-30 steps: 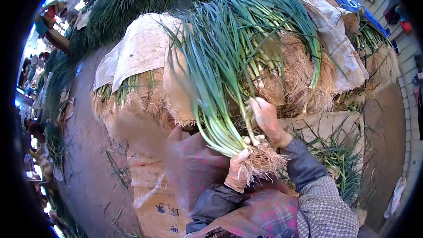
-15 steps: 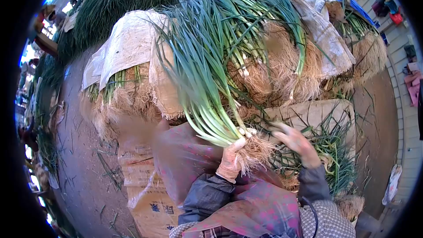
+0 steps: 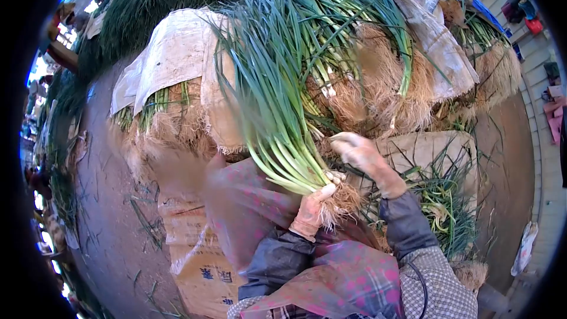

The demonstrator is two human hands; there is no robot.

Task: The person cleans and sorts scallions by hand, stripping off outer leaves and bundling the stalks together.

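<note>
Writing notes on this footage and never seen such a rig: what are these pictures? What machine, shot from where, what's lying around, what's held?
No machine: a person works with two bare hands. The one camera sits on their head, looking forward and down, so every picture is from there; the curved, dark-edged look suggests a wide lens.

The left hand grips a bunch of long green onions near its root end, leaves pointing away from the wearer. The right hand is raised beside the stems; I can't tell if it grips anything.

Beyond the hands lie more rooted onions, some partly under a pale sack. Loose green leaves lie at the right, partly on a tan sheet. A printed sack is at lower left.
</note>
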